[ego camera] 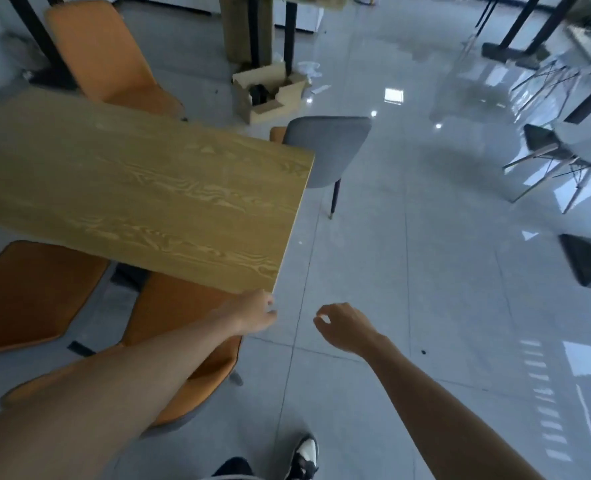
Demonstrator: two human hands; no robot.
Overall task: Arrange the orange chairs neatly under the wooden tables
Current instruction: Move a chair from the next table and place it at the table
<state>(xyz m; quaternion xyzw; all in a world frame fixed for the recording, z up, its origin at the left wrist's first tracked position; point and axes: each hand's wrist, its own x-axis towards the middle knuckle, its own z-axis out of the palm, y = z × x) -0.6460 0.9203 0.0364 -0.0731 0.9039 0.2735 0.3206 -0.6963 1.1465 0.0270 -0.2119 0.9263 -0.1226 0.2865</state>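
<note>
Left hand [256,315] above orange chair [183,306], whose seat points under wooden table [141,188].

A view from above of a light wooden rectangular tabletop [141,188] on a glossy grey tiled floor [408,271]. Both bare arms reach forward. The left hand [254,315] hovers just below the table's near corner, over the back of an orange padded chair [183,327] partly tucked under the table. The right hand [344,325] is loosely curled, empty, over bare floor. A second orange chair [30,292] sits further left, a third [103,53] beyond the table. A grey upholstered chair [325,150] stands at the far corner. An open cardboard box [269,91] lies behind.
</note>
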